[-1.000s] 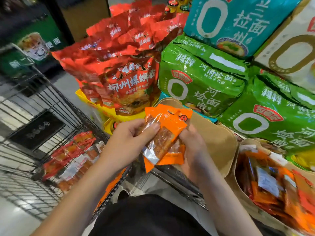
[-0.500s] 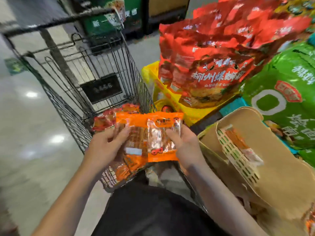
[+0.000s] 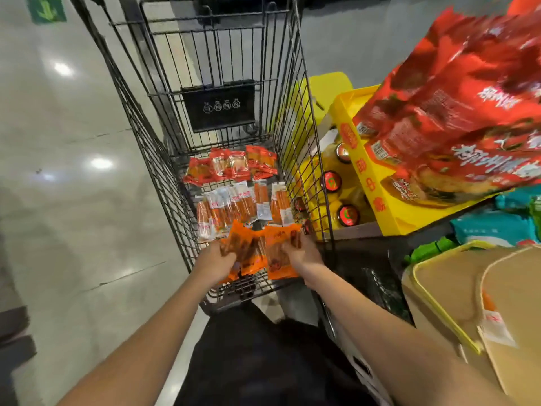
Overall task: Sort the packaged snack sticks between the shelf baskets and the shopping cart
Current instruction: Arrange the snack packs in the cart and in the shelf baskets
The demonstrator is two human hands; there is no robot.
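Both hands reach down into the black wire shopping cart (image 3: 295, 118). My left hand (image 3: 215, 262) grips orange snack stick packets (image 3: 248, 253) at their left side, low over the cart's near end. My right hand (image 3: 304, 254) grips another orange packet (image 3: 279, 256) at its right edge. On the cart floor lie clear-wrapped orange snack sticks (image 3: 234, 209) in a row, and red snack packets (image 3: 231, 167) beyond them. A tan shelf basket (image 3: 439, 291) with a yellow rim stands at the lower right.
Big red noodle bags (image 3: 456, 112) overhang a yellow display box (image 3: 377, 200) right of the cart, with bottles with red caps (image 3: 348, 215) beside it. Teal and green packs (image 3: 491, 227) lie under the box. Glossy tiled floor (image 3: 67, 171) spreads to the left.
The view swung left from the shelf to the cart. Both hands carried the orange packets from chest height down into the cart's near end.
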